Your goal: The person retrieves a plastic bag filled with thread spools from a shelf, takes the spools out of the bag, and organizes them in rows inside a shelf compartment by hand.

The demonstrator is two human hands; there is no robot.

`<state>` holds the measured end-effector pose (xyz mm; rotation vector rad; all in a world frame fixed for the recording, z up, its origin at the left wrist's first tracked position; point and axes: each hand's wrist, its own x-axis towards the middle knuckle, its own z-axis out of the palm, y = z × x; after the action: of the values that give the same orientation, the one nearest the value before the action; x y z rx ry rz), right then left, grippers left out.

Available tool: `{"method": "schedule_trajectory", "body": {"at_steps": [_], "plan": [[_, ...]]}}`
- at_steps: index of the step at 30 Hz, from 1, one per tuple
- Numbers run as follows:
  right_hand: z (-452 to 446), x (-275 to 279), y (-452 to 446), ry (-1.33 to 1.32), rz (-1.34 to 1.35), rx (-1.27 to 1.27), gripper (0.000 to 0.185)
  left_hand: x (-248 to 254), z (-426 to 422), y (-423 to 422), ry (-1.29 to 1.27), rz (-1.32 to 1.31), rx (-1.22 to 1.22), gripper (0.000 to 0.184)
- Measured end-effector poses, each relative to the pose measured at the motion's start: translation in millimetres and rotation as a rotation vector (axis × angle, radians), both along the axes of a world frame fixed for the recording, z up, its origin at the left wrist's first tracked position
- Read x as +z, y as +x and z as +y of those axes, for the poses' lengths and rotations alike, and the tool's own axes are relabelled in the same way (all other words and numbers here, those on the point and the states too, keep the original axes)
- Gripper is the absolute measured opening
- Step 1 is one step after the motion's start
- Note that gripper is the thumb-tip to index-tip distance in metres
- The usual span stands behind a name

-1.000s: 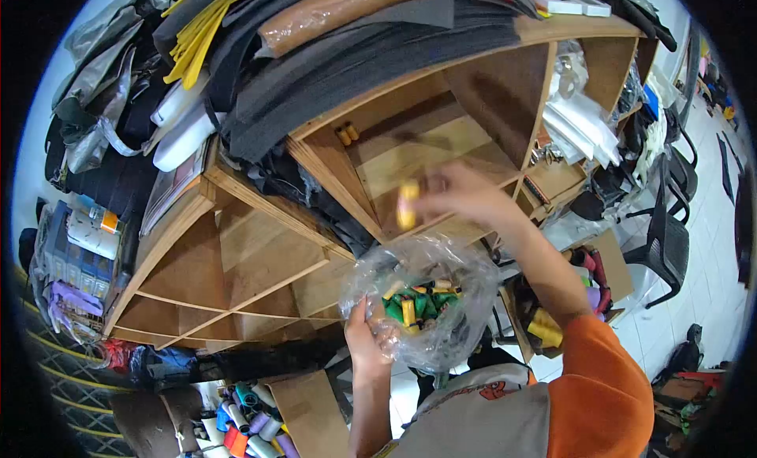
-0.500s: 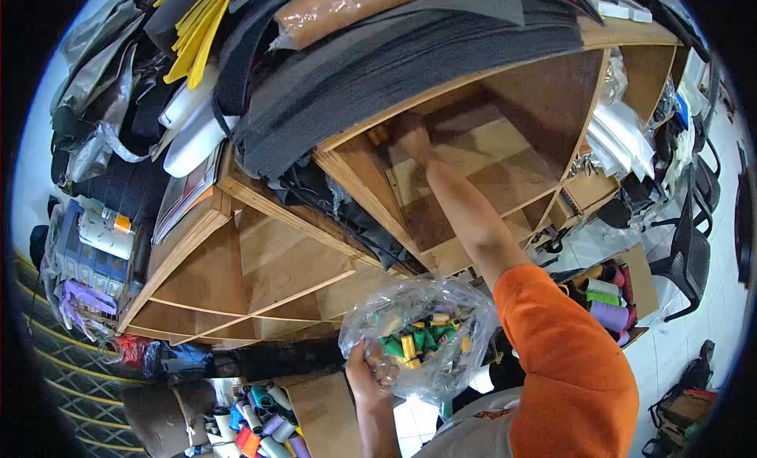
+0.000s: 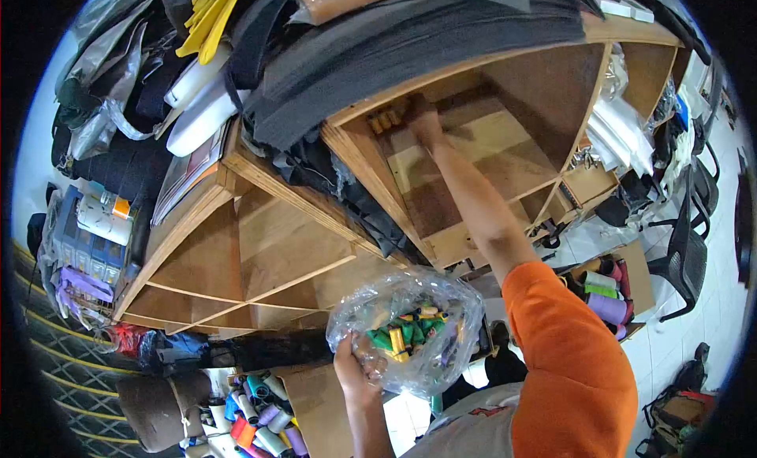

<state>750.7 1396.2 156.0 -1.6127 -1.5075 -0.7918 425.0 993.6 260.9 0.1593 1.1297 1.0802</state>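
My left hand [image 3: 356,365] is closed on the edge of a clear plastic bag [image 3: 461,300], holding it up in front of my body. Through the open top of the bag show yellow thread spools [image 3: 398,344] and a green bundle [image 3: 426,332]. Deep in the upper compartment of a wooden shelf [image 3: 473,154] is my right hand [image 3: 423,121], its fingers in shadow and too dim to read. Just left of it, a small group of yellow-brown spools [image 3: 385,121] stands in the compartment's back corner.
Dark fabric sheets [image 3: 426,56] lie stacked on the shelf top. Below left, a box holds many coloured thread cones [image 3: 268,418]; another carton of cones [image 3: 607,300] sits at the right. A black chair [image 3: 682,261] stands on the white tiled floor.
My right hand has shifted slightly rightward from the corner, and more of the spools beside it show. The bag and my left hand have moved a little left with the view.
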Motion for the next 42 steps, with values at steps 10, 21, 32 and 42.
{"method": "schedule_trajectory", "body": {"at_steps": [10, 21, 32, 42], "plan": [[-298, 137, -24, -1.472, 1.021, 1.558, 0.029, 27, -1, 27, 0.049, 0.149, 0.023, 0.019], [-368, 16, -158, -0.894, -0.026, 0.698, 0.020, 28, 0, 63, 0.115, 0.152, -0.105, 0.021], [-379, 19, -133, -0.835, 0.017, 0.749, 0.028, 8, 16, 54, 0.104, 0.042, -0.160, 0.020], [-369, 126, -20, -1.028, 1.050, 1.453, 0.040, 8, 25, 47, 0.019, 0.015, -0.165, 0.018]]}}
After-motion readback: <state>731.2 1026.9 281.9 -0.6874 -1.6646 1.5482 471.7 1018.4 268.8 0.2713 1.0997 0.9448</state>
